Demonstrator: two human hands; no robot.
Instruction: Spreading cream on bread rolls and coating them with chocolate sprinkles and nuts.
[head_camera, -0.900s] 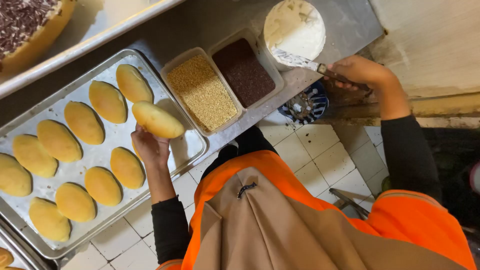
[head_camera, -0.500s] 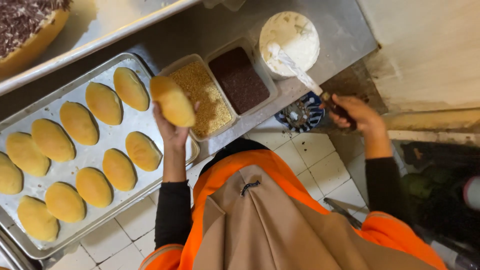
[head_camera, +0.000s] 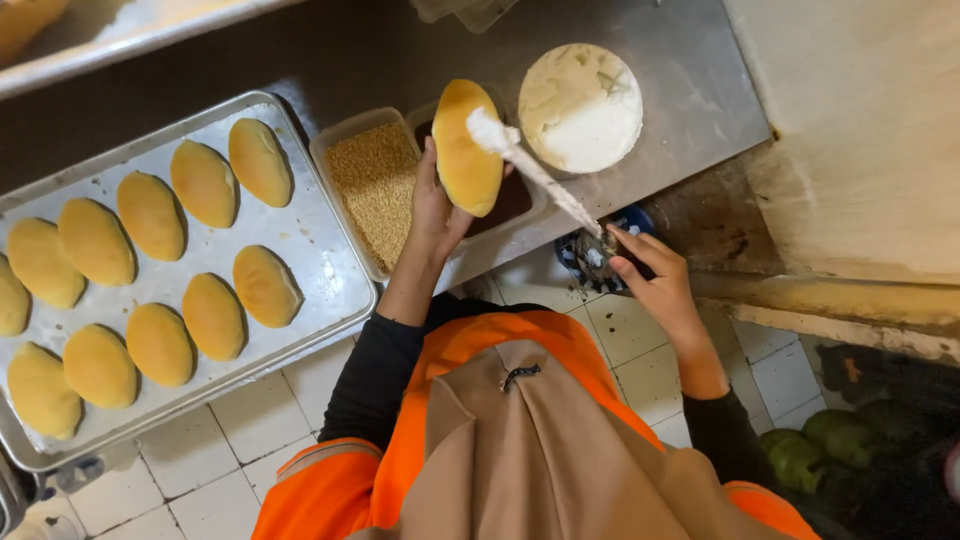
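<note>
Golden bun (head_camera: 466, 150) gripped in my left hand (head_camera: 432, 205), frame centre-top; right hand (head_camera: 650, 275) clamps the knife (head_camera: 535, 180) (cream-loaded tip touching bun); keep blade flat, spread evenly, I'd say.

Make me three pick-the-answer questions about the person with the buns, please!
1. Where is the bun in the left hand?
A) on the floor
B) above the topping tubs
C) in a pocket

2. What colour is the cream in the round tub?
A) white
B) pink
C) green

3. How is the tip of the spatula in the right hand?
A) clean
B) bent double
C) loaded with cream

Answers: B, the bun is lifted over the two tubs. A, the round tub's filling is white. C, a white dollop sits on the tip.
</note>
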